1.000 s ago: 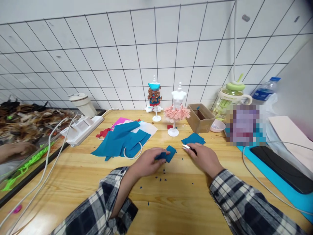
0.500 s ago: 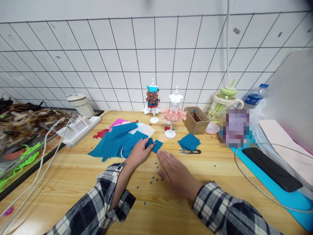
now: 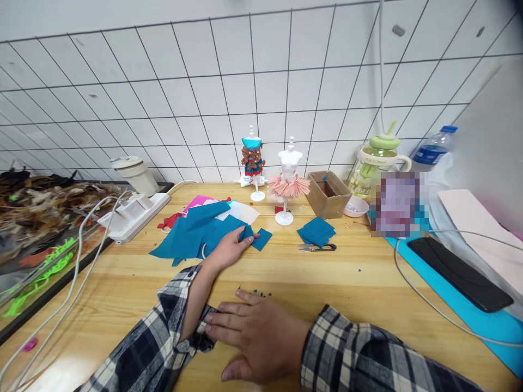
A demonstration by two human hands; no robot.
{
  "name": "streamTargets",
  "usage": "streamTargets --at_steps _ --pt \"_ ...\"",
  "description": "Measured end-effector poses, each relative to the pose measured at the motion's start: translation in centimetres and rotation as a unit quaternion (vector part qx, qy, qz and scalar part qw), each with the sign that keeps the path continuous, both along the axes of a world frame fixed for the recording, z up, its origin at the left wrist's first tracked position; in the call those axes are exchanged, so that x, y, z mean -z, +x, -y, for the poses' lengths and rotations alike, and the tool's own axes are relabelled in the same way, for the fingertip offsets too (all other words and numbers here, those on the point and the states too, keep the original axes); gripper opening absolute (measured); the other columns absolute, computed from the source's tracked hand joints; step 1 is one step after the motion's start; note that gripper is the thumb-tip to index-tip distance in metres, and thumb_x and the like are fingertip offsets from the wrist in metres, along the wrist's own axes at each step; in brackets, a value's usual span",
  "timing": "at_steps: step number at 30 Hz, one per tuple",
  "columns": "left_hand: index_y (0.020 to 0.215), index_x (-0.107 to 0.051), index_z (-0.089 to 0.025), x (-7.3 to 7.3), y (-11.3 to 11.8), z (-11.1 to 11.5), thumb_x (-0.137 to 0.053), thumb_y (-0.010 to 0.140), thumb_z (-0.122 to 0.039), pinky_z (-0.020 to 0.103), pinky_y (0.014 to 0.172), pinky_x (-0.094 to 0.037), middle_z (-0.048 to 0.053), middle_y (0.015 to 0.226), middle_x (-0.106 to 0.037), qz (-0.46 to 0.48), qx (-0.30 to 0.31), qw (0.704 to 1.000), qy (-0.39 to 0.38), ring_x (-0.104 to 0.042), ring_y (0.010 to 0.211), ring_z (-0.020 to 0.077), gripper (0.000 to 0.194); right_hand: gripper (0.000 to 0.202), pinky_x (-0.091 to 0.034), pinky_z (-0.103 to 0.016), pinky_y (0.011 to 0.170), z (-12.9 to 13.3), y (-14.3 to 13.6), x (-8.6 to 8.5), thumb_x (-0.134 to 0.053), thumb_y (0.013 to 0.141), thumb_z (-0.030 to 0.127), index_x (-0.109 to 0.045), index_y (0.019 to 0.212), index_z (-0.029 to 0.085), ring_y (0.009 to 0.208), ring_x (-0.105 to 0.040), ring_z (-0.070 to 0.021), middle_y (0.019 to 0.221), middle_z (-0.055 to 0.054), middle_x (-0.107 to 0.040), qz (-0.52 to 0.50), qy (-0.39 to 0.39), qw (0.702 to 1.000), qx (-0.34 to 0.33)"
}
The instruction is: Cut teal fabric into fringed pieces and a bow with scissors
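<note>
Since half a second ago, the right hand (image 3: 257, 332) has moved from beside the left hand's fabric back toward the wearer, while the left hand (image 3: 231, 246) has stayed put by the large teal cloth (image 3: 196, 231). Flat and palm down, the right hand has its fingers spread and grasps nothing; whether the palm touches the wooden table (image 3: 335, 288) I cannot tell. Tiny teal clippings (image 3: 262, 294) lie just beyond its knuckles. Thumb and fingers of the left hand pinch a small teal fabric piece (image 3: 246, 233) at the edge of the large cloth. Just right of the thumb lies a teal square (image 3: 263, 238), which may be touching it, though the overlap is hard to read. Farther right, thread snips (image 3: 318, 248) lie along the near edge of a teal fabric stack (image 3: 316, 231). Behind, a white mini dress form (image 3: 290, 159) wears a pink pleated skirt (image 3: 289, 187).
</note>
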State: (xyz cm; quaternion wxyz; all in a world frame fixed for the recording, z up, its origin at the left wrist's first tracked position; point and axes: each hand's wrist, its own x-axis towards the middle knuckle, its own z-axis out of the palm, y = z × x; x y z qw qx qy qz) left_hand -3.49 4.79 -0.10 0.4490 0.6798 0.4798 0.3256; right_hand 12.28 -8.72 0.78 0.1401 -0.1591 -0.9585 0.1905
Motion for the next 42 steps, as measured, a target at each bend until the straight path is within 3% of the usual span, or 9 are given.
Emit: streamTargets --at_steps 7,15,22,26,29,31,35,39,42 --pt "0.100 -0.065 -0.021 0.0 -0.1 0.3 -0.062 0.079 -0.054 0.041 0.097 -0.043 0.008 0.108 -0.073 -0.025 -0.010 0.999 0.024 -0.063 0.105 0.0299 0.039 0.059 -0.003 -0.045 0.121 -2.2 4.2 0.3 -0.031 0.099 0.050 -0.026 0.151 0.021 0.144 -0.024 -0.0181 0.153 -0.004 -0.032 0.044 -0.035 0.994 0.092" --pt "0.095 -0.066 -0.022 0.1 0.0 0.1 -0.063 0.078 -0.054 0.041 0.098 -0.043 0.008 0.108 -0.073 -0.010 -0.007 1.000 0.016 -0.061 0.110 0.0308 0.036 0.065 -0.006 -0.045 0.121 -2.6 2.0 0.0 -0.034 0.097 0.054 -0.033 0.148 0.014 0.142 -0.028 -0.0204 0.152 -0.009 -0.036 0.040 0.001 0.996 0.082" --pt "0.099 -0.065 -0.022 0.1 0.0 0.5 -0.061 0.080 -0.052 0.040 0.095 -0.044 0.008 0.111 -0.072 -0.034 -0.015 0.999 0.029 -0.063 0.106 0.0302 0.035 0.054 -0.011 -0.049 0.119 -3.2 9.0 -1.0 -0.038 0.097 0.047 -0.041 0.145 0.023 0.137 -0.039 -0.0217 0.147 -0.006 -0.045 0.038 -0.046 0.990 0.128" --pt "0.096 -0.066 -0.022 -0.1 0.1 0.6 -0.061 0.079 -0.051 0.040 0.094 -0.045 0.008 0.110 -0.072 -0.030 -0.015 0.999 0.023 -0.062 0.105 0.0305 0.034 0.054 -0.024 -0.050 0.116 -3.1 13.4 0.1 -0.029 0.099 0.044 -0.035 0.148 0.022 0.141 -0.030 -0.0242 0.153 -0.009 -0.035 0.008 -0.002 0.954 0.300" --pt "0.096 -0.066 -0.022 -0.3 0.1 0.6 -0.061 0.080 -0.050 0.039 0.091 -0.046 0.007 0.109 -0.073 -0.042 -0.015 0.999 0.024 -0.063 0.102 0.0301 0.033 0.063 -0.027 -0.054 0.114 -1.8 15.1 2.4 -0.026 0.099 0.047 -0.030 0.149 0.010 0.141 -0.030 -0.0294 0.151 -0.018 -0.035 0.051 0.049 0.850 0.522" --pt "0.096 -0.067 -0.023 -0.3 0.2 0.6 -0.060 0.080 -0.049 0.038 0.089 -0.046 0.007 0.108 -0.073 -0.054 -0.019 0.998 0.039 -0.064 0.100 0.0299 0.032 0.068 -0.031 -0.055 0.112 -0.6 14.8 3.8 -0.027 0.097 0.050 -0.028 0.149 0.005 0.140 -0.030 -0.0323 0.150 -0.022 -0.035 0.078 0.059 0.827 0.554" --pt "0.094 -0.067 -0.024 -0.2 0.4 0.5 -0.059 0.082 -0.048 0.036 0.088 -0.046 0.006 0.107 -0.073 -0.066 -0.020 0.996 0.062 -0.064 0.100 0.0297 0.028 0.068 -0.031 -0.053 0.113 1.3 11.3 4.6 -0.032 0.097 0.050 -0.031 0.147 0.004 0.143 -0.024 -0.0330 0.152 -0.023 -0.030 0.092 0.064 0.840 0.531" --pt "0.093 -0.066 -0.024 -0.1 0.5 0.4 -0.057 0.083 -0.046 0.037 0.089 -0.045 0.006 0.107 -0.073 -0.076 -0.018 0.994 0.070 -0.063 0.100 0.0295 0.026 0.068 -0.031 -0.049 0.114 1.5 6.6 3.3 -0.034 0.097 0.047 -0.029 0.148 0.002 0.143 -0.024 -0.0319 0.154 -0.022 -0.025 0.083 0.018 0.911 0.404" --pt "0.092 -0.066 -0.024 0.0 0.5 0.5 -0.057 0.084 -0.045 0.038 0.090 -0.045 0.007 0.109 -0.072 -0.080 -0.015 0.994 0.077 -0.063 0.102 0.0296 0.025 0.064 -0.029 -0.049 0.115 1.1 4.4 2.2 -0.036 0.097 0.043 -0.034 0.146 0.002 0.142 -0.025 -0.0315 0.153 -0.021 -0.028 0.066 -0.011 0.943 0.325"
